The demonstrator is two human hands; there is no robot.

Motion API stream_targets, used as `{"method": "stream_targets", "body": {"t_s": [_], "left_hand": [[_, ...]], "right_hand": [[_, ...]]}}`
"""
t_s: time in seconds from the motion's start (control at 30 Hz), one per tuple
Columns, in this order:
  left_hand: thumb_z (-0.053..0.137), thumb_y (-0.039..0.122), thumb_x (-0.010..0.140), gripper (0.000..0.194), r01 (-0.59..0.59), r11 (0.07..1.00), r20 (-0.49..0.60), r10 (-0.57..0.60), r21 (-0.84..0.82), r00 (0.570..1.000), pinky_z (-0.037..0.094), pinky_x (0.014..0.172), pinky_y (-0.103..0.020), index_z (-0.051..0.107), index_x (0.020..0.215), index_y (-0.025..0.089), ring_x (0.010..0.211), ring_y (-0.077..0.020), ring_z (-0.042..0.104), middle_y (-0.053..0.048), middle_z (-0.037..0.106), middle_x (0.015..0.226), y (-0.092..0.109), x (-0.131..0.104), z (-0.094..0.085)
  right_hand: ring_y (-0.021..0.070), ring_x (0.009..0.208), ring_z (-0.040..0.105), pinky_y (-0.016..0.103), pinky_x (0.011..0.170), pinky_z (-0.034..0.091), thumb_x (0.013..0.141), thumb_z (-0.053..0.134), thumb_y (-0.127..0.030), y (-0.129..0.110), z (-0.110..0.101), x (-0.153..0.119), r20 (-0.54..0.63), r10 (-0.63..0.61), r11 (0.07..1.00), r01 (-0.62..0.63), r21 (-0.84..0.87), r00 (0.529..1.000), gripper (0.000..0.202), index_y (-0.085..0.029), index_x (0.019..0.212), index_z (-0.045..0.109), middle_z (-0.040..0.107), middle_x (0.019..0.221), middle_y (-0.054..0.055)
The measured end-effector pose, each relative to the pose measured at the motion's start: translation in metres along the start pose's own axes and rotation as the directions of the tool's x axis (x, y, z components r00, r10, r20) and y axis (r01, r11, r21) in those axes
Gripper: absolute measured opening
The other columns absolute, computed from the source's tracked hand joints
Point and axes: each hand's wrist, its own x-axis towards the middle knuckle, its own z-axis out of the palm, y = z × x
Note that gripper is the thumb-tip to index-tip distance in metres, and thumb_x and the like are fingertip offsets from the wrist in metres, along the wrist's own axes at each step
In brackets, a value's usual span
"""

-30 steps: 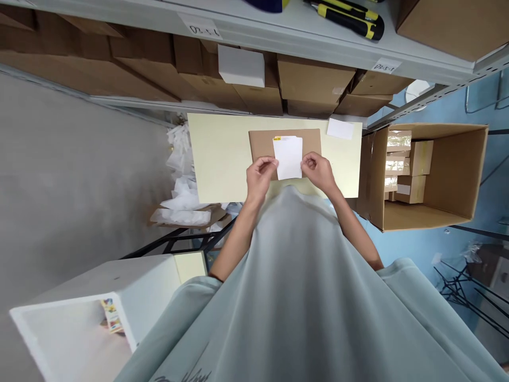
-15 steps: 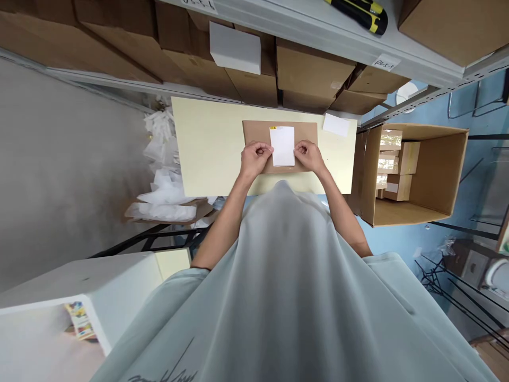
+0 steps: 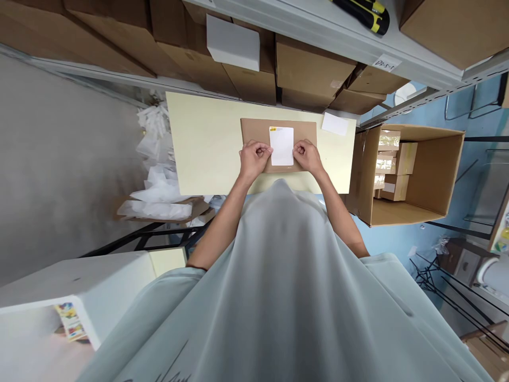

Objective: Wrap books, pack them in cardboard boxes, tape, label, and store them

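A white label [image 3: 282,146] with a small yellow mark at its top left corner lies over a flat brown cardboard box [image 3: 254,127]. My left hand [image 3: 254,157] pinches the label's left edge between thumb and fingers. On the opposite side, my right hand [image 3: 307,155] has its fingertips closed at the label's right edge. Both hands rest low over the box, one on each side. Whether the label's underside touches the cardboard everywhere cannot be seen. The box lies on a pale yellow tabletop [image 3: 210,143].
A white paper [image 3: 334,124] lies at the table's back right. An open carton [image 3: 429,175] holding several small boxes stands to the right. Brown boxes [image 3: 314,66] line the shelf behind, and a black-yellow tool [image 3: 368,15] lies above. White plastic wrapping [image 3: 161,185] is heaped at left.
The view has shifted slightly. Both hands stay at the label's edges, and the label and box keep their places on the table.
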Motion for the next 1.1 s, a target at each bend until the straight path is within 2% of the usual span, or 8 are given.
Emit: {"method": "stream_targets", "body": {"t_s": [0.33,0.4,0.5,0.57,0.7,0.83,0.97,1.1], "left_hand": [[0.075,0.023,0.096,0.008,0.018,0.97,-0.017,-0.015,0.242,1.0,0.042,0.107,-0.044,0.075,0.088,0.024,0.111,-0.0277,0.066,-0.006,0.076,0.102,0.009,-0.006,0.005],[0.077,0.025,0.096,0.005,0.015,0.953,-0.017,-0.011,0.304,1.0,0.042,0.106,-0.044,0.073,0.092,0.025,0.112,-0.0282,0.066,-0.005,0.075,0.103,0.012,-0.008,0.007],[0.087,0.027,0.088,0.021,-0.001,0.928,-0.008,0.005,0.372,1.0,0.043,0.105,-0.045,0.071,0.101,0.025,0.114,-0.0299,0.065,-0.005,0.073,0.104,0.014,-0.01,0.009],[0.089,0.026,0.087,0.027,-0.001,0.918,-0.015,0.008,0.396,1.0,0.043,0.104,-0.044,0.069,0.104,0.025,0.112,-0.03,0.065,-0.005,0.072,0.103,0.014,-0.009,0.011],[0.081,0.028,0.095,0.016,0.023,0.914,-0.039,-0.008,0.405,0.999,0.043,0.103,-0.044,0.067,0.103,0.025,0.105,-0.029,0.067,-0.003,0.071,0.092,0.011,-0.001,0.013],[0.072,0.035,0.102,0.013,0.058,0.908,-0.069,-0.033,0.415,0.997,0.045,0.107,-0.047,0.067,0.109,0.024,0.102,-0.0301,0.07,-0.003,0.072,0.088,0.009,0.011,0.016],[0.054,0.037,0.111,0.027,-0.057,0.872,-0.019,0.076,0.487,0.997,0.043,0.117,-0.053,0.067,0.127,0.021,0.127,-0.0364,0.068,-0.017,0.076,0.128,0.014,0.015,0.028],[0.027,0.038,0.114,0.06,-0.323,0.783,0.263,0.211,0.531,0.942,0.027,0.134,-0.057,0.052,0.164,0.015,0.165,-0.0372,0.04,-0.02,0.049,0.174,0.017,0.008,0.036]], "right_hand": [[0.0227,0.094,0.063,0.037,0.097,0.054,0.096,0.06,-0.012,0.011,0.009,0.0,-0.025,-0.036,0.993,0.033,-0.116,0.999,0.016,-0.023,0.085,0.064,0.063,0.093,0.004],[0.024,0.097,0.064,0.039,0.099,0.055,0.096,0.067,-0.015,0.011,0.011,0.0,-0.021,-0.035,0.987,0.031,-0.16,0.999,0.011,-0.022,0.088,0.066,0.065,0.096,0.005],[0.0259,0.101,0.066,0.042,0.102,0.056,0.09,0.084,-0.022,0.008,0.013,-0.001,-0.015,-0.017,0.973,0.013,-0.23,1.0,0.016,-0.022,0.093,0.068,0.068,0.102,0.006],[0.0261,0.101,0.068,0.042,0.101,0.057,0.091,0.087,-0.027,0.006,0.014,0.0,-0.026,0.005,0.967,-0.011,-0.254,1.0,0.018,-0.022,0.092,0.069,0.07,0.102,0.007],[0.0248,0.097,0.072,0.038,0.094,0.058,0.102,0.077,-0.037,0.002,0.014,0.007,-0.064,0.111,0.957,-0.124,-0.261,0.992,0.02,-0.023,0.092,0.069,0.076,0.1,0.005],[0.0282,0.096,0.075,0.042,0.094,0.059,0.109,0.067,-0.053,0.0,0.018,0.017,-0.133,0.219,0.923,-0.25,-0.291,0.967,0.029,-0.025,0.102,0.07,0.08,0.098,0.005],[0.0333,0.114,0.074,0.048,0.103,0.059,0.118,0.047,-0.049,-0.006,0.031,0.017,-0.18,0.117,0.918,-0.175,-0.357,0.977,0.038,-0.02,0.124,0.072,0.08,0.115,0.014],[0.0311,0.153,0.054,0.049,0.129,0.044,0.118,0.025,-0.025,-0.01,0.045,0.01,-0.091,-0.123,0.888,0.068,-0.455,0.988,0.054,-0.014,0.154,0.064,0.061,0.164,0.018]]}}
